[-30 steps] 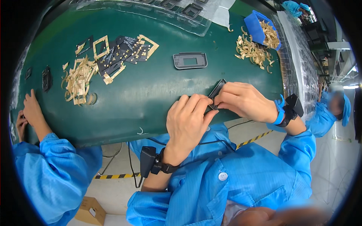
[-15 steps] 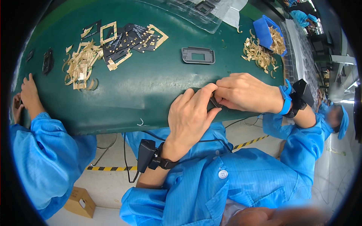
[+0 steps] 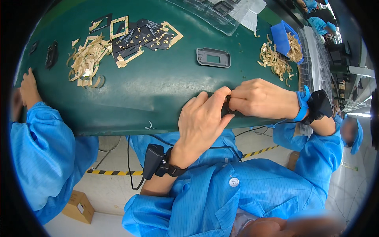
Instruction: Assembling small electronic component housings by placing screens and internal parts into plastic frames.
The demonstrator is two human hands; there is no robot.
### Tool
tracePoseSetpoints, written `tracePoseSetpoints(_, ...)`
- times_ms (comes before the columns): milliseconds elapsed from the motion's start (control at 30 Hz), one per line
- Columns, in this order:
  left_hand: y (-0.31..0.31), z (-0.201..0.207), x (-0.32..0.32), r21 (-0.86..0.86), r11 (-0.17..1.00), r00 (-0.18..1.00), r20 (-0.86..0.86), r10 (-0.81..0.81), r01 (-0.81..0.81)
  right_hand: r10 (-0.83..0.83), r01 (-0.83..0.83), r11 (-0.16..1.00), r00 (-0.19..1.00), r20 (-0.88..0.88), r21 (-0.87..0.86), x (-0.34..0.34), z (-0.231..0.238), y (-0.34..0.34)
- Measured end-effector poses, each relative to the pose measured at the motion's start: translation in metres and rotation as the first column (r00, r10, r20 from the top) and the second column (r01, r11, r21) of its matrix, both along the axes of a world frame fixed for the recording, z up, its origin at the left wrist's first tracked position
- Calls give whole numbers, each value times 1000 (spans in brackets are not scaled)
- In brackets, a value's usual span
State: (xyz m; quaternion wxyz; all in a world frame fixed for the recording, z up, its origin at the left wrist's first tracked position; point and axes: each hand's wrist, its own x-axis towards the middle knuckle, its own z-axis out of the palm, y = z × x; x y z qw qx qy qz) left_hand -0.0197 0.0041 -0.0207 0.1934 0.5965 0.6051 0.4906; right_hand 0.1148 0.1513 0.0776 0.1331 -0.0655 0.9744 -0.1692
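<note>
Near the front edge of the green table, my left hand (image 3: pixel 202 119) and my right hand (image 3: pixel 259 99) meet around a small dark part (image 3: pixel 226 107). Both hands are closed on it, and the fingers hide most of its shape. The right fingertips press at its upper side, while the left thumb and index finger grip it from the left. Just beyond my hands lies a grey plastic housing (image 3: pixel 203 59) with a rectangular window. Far left of it are a spread of black adhesive sheets (image 3: pixel 138 35) and a heap of tan peeled strips (image 3: pixel 87 59).
A blue bin (image 3: pixel 279 37) holding tan strips stands at the back right, with loose strips (image 3: pixel 272 59) beside it. Clear trays (image 3: pixel 213 17) lie at the far edge. A dark part (image 3: pixel 51 54) rests at the left, close to a co-worker's hand (image 3: pixel 30 89).
My right fingers have curled in closer over the dark part, covering more of it. The whole view has shifted slightly, and the co-worker's hand has moved a little.
</note>
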Motion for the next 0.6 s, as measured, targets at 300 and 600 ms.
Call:
tracePoseSetpoints(300, 0, -1, 0, 7, 1000, 1000, -9, 3, -3, -46, 47, 998, 999, 18, -43, -3, 0, 0)
tracePoseSetpoints(600, 1, 0, 0, 62, 998, 1000, 8, 2, -3, 118, -119, 989, 993, 17, 83, -13, -2, -2)
